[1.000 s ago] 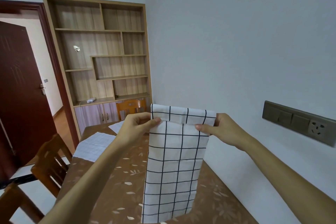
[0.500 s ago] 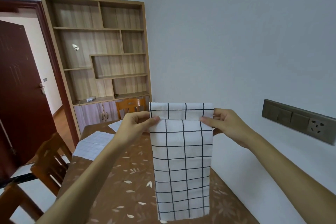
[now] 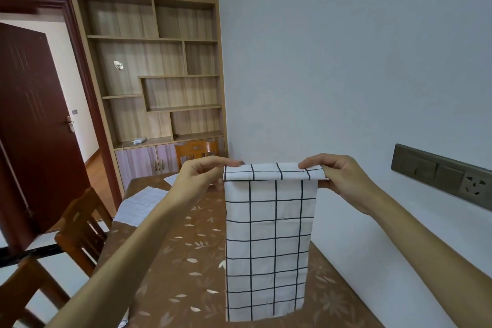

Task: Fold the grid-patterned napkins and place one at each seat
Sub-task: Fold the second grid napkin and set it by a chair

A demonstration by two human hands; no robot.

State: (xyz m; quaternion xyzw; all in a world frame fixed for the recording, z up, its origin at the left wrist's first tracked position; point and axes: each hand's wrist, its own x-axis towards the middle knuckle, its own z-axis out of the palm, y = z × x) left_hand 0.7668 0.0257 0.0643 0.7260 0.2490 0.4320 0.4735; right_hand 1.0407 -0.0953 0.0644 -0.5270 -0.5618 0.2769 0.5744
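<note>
A white napkin with a black grid (image 3: 269, 242) hangs in the air above the table, folded into a long strip with its top edge turned over. My left hand (image 3: 201, 174) pinches the top left corner and my right hand (image 3: 338, 178) pinches the top right corner. The strip's bottom edge hangs just above the brown leaf-patterned tabletop (image 3: 181, 261). Two more grid napkins lie flat on the table's far left: a larger one (image 3: 139, 205) and a smaller piece (image 3: 171, 180) behind it.
Wooden chairs stand at the table's left side (image 3: 80, 226) and far end (image 3: 197, 150). A white wall with a socket panel (image 3: 442, 174) borders the table on the right. A wooden shelf unit (image 3: 157, 74) and an open dark door (image 3: 34, 125) are behind.
The napkin has been lifted so its bottom edge clears the table, and its folded top flap now lies straighter. Both hands keep their pinch at the top corners.
</note>
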